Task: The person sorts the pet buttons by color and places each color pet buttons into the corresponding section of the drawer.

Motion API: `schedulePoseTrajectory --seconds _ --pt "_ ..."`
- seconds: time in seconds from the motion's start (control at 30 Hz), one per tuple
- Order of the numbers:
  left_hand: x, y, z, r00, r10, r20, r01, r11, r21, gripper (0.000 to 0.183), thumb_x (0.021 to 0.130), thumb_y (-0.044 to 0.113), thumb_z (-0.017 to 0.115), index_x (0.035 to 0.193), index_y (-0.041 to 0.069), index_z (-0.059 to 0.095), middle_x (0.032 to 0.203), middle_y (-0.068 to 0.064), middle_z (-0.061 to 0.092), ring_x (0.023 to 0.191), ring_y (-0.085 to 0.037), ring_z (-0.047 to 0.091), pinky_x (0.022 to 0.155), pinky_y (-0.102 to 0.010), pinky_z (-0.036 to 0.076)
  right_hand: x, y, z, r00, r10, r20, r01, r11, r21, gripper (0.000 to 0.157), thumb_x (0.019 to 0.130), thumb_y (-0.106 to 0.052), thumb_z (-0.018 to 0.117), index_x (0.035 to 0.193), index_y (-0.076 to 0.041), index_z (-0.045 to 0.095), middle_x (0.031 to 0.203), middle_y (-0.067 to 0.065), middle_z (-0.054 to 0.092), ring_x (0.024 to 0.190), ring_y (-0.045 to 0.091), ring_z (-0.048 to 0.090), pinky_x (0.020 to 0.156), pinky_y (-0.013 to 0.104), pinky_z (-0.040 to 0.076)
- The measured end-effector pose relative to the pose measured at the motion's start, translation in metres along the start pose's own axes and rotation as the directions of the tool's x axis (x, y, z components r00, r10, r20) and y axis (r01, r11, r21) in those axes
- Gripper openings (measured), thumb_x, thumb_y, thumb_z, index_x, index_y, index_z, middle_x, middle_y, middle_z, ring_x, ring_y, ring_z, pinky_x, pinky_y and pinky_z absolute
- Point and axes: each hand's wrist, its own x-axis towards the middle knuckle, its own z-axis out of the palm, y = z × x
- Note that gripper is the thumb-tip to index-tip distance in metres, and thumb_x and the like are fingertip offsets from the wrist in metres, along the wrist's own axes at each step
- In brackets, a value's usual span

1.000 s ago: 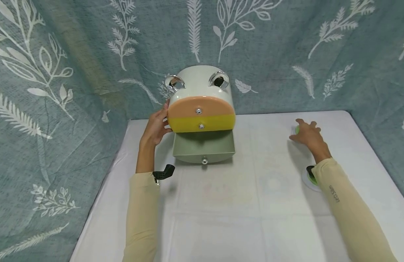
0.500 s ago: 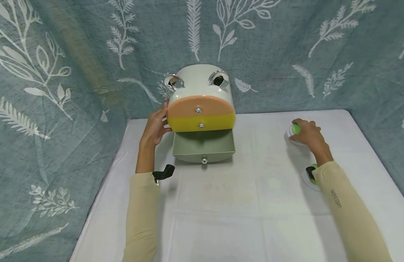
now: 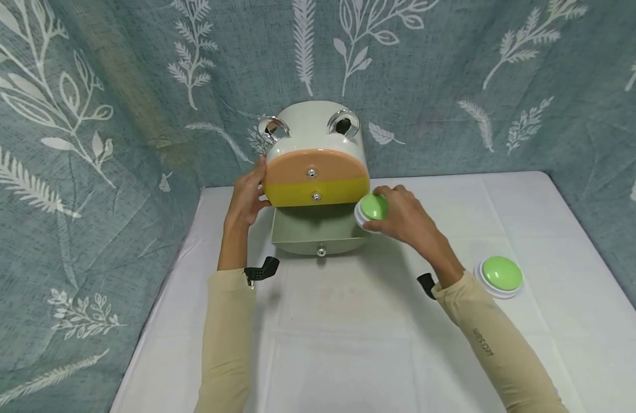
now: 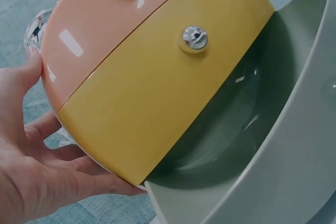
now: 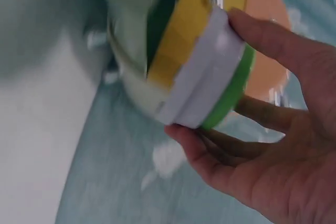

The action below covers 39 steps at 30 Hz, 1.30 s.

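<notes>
A frog-shaped drawer box (image 3: 318, 132) stands at the back of the table, with silver ringed eyes and an orange drawer (image 3: 318, 166) over a yellow one. Its bottom green drawer (image 3: 318, 248) is pulled out. Against the box's left side rests my left hand (image 3: 245, 195), its fingers spread along the edge in the left wrist view (image 4: 42, 171). My right hand (image 3: 408, 221) grips a white-based push button (image 3: 373, 206) with a green dome, thumb and fingers around its rim. The button is held tilted over the right end of the green drawer.
A second green push button (image 3: 502, 274) lies on the white-covered table (image 3: 338, 355) at the right. A teal leaf-patterned curtain (image 3: 426, 126) hangs right behind the box and along the left side.
My right hand has taken hold of the far push button, lifted it and carried it left to the open drawer. The second button is now uncovered. My left hand has stayed at the box.
</notes>
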Motion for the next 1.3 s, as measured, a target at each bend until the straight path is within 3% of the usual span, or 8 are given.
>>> schedulePoseTrajectory --seconds 0.1,0.23,0.37,0.5,0.8,1.07,1.2,1.3 --pt "0.0 0.001 0.001 1.0 -0.015 -0.019 0.015 1.0 -0.026 0.08 0.097 0.066 0.061 0.161 0.02 0.043 0.16 -0.008 0.045 0.135 -0.029 0.057 0.086 -0.033 0.059 0.009 -0.019 0.023 0.999 -0.043 -0.032 0.044 0.998 0.044 0.068 0.083 -0.032 0.09 0.135 0.001 0.061 0.12 0.023 0.068 0.105 0.037 0.063 0.091 0.05 0.053" --pt "0.0 0.0 0.002 0.999 -0.029 -0.024 0.027 0.999 -0.041 0.078 0.097 0.063 0.063 0.158 0.017 0.047 0.149 -0.005 0.052 0.12 -0.022 0.063 0.076 -0.028 0.06 0.02 -0.036 0.054 0.998 -0.053 -0.041 0.056 0.995 0.087 0.056 0.081 -0.037 0.092 0.115 -0.003 0.063 0.099 0.011 0.068 0.086 0.026 0.063 0.074 0.038 0.051" --pt "0.001 -0.002 0.005 0.999 -0.031 -0.022 0.03 0.999 -0.043 0.076 0.097 0.063 0.064 0.156 0.017 0.05 0.147 -0.005 0.053 0.117 -0.021 0.064 0.075 -0.028 0.06 0.032 -0.047 0.078 0.998 -0.052 -0.026 0.055 0.994 0.095 0.049 0.08 -0.04 0.092 0.088 -0.007 0.056 0.074 0.001 0.048 0.064 0.016 0.049 0.057 0.028 0.037" --pt "0.001 -0.004 0.007 1.0 -0.015 -0.019 0.015 0.999 -0.031 0.076 0.097 0.064 0.062 0.156 0.017 0.051 0.148 -0.005 0.052 0.125 -0.024 0.062 0.075 -0.027 0.06 0.045 -0.056 0.093 0.999 -0.045 -0.008 0.046 0.992 0.122 0.053 0.079 -0.04 0.093 0.077 -0.011 0.049 0.067 -0.002 0.036 0.057 0.014 0.043 0.053 0.025 0.03" --pt "-0.002 -0.007 0.007 1.0 -0.005 -0.023 0.004 1.0 -0.018 0.074 0.099 0.062 0.06 0.154 0.014 0.053 0.14 -0.003 0.055 0.119 -0.02 0.063 0.076 -0.026 0.059 0.054 -0.057 0.127 1.0 -0.01 0.019 0.007 0.985 0.17 0.045 0.079 -0.035 0.094 0.087 -0.005 0.062 0.073 -0.002 0.045 0.064 0.013 0.046 0.057 0.023 0.033" --pt "-0.002 -0.006 0.004 0.999 -0.025 -0.036 0.024 0.999 -0.023 0.076 0.098 0.063 0.061 0.154 0.013 0.052 0.138 -0.001 0.054 0.121 -0.021 0.062 0.075 -0.026 0.059 0.051 -0.052 0.12 0.995 -0.071 0.068 0.057 0.98 0.191 0.031 0.094 -0.029 0.081 0.105 0.0 0.075 0.07 0.0 0.049 0.063 0.012 0.041 0.059 0.023 0.033" --pt "-0.003 -0.003 0.0 0.998 -0.031 -0.047 0.03 0.999 -0.019 0.075 0.099 0.063 0.06 0.154 0.013 0.052 0.137 0.0 0.054 0.124 -0.021 0.061 0.075 -0.025 0.059 0.042 -0.049 0.109 0.998 -0.059 0.02 0.054 0.975 0.218 0.039 0.099 -0.024 0.075 0.127 0.003 0.072 0.095 0.017 0.076 0.065 0.012 0.047 0.065 0.025 0.044" --pt "-0.003 -0.001 0.0 0.999 -0.026 -0.044 0.025 0.999 -0.02 0.074 0.098 0.063 0.061 0.153 0.013 0.053 0.138 -0.001 0.055 0.125 -0.021 0.062 0.076 -0.026 0.059 0.032 -0.04 0.093 0.998 -0.043 -0.047 0.054 0.964 0.261 0.035 0.1 -0.021 0.072 0.126 0.002 0.073 0.118 0.02 0.077 0.08 0.017 0.064 0.078 0.033 0.056"
